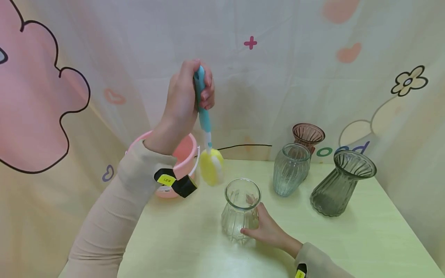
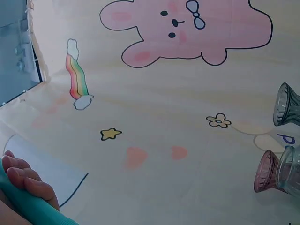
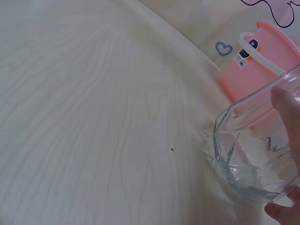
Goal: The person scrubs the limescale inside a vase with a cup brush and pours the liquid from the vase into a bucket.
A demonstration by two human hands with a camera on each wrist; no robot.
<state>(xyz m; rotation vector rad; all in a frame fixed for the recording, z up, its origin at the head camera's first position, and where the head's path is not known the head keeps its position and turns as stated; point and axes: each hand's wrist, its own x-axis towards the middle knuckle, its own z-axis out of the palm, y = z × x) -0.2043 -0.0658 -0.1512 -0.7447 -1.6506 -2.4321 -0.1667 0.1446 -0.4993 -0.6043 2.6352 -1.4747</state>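
My left hand (image 1: 185,90) grips the blue handle of a sponge brush (image 1: 205,116), held upright with its yellow-and-white sponge head (image 1: 211,166) pointing down. In the left wrist view the fingers (image 2: 35,185) curl round that handle. The sponge head hangs above the table, up and left of a clear glass vase (image 1: 240,220). My right hand (image 1: 269,231) holds this vase from its right side, thumb at the front and fingers behind. The right wrist view shows the ribbed glass base (image 3: 248,164) close to the tabletop with the thumb (image 3: 286,105) against the glass.
A pink bucket (image 1: 185,154) with a white handle stands at the back left, partly behind the left forearm. To the right are a bluish glass vase (image 1: 290,173), a reddish vase (image 1: 308,133) behind it and a grey vase (image 1: 333,189). A printed curtain (image 1: 250,85) hangs behind the table.
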